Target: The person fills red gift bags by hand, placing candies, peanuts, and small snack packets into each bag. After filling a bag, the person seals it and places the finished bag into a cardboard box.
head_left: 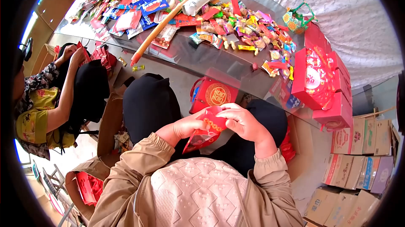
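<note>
Over my lap is a red paper packet (214,124) with gold lettering, tilted between my hands. My left hand (188,126) grips its left side, thumb against the front. At its upper right edge, my right hand (245,124) has its fingers bent and pinched together on the packet; the exact contact of the fingertips is partly hidden. Just beyond my hands, between my knees, a red gift box (217,94) with a round gold emblem stands near the glass table (181,60).
Wrapped sweets and peanuts (249,29), snack packets (139,8) and a long wooden stick (168,18) lie on the table. Red boxes (333,83) stand at its right end. Cardboard cartons (358,159) are stacked at right. A co-worker (55,96) sits at left handling red packets.
</note>
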A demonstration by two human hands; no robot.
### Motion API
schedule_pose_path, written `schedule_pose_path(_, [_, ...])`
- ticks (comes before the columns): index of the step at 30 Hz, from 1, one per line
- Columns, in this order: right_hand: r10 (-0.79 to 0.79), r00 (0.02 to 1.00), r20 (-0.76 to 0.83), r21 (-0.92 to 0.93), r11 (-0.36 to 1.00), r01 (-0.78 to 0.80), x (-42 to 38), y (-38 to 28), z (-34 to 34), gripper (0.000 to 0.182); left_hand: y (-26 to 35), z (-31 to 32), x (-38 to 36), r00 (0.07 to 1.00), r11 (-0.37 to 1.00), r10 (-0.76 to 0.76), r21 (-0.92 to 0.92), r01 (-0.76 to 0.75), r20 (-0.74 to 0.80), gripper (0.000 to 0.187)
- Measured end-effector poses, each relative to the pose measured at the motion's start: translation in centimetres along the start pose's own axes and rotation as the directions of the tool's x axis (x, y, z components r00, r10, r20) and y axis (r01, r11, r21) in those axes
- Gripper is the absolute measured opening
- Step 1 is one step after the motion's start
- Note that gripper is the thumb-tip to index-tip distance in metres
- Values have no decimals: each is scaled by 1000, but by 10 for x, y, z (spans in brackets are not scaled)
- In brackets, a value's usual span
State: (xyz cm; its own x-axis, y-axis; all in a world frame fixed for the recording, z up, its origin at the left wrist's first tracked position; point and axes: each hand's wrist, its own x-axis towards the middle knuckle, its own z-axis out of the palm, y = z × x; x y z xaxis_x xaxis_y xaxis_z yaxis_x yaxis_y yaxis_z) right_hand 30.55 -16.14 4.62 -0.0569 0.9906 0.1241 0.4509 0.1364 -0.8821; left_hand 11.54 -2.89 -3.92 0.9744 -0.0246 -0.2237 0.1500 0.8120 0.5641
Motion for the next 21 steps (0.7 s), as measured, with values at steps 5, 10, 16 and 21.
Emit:
schedule_pose_path(5, [92,989,113,-95,992,-82,-12,-2,8,28,-12,-6,8,994,994,-77,-66,82,78,80])
schedule_pose_path(10, [239,955,-173,22,971,-239,-27,8,-7,19,-3,18,4,994,963,85,-263,-62,74,74])
schedule_pose_path(16, [469,742,-479,408,867,-286,-57,32,-14,23,-1,11,23,969,970,236,-82,-229,77,51])
schedule_pose_path(21, [473,859,-198,478,811,-336,-80,42,-16,28,-12,0,24,983,996,90,33,-86,-162,32])
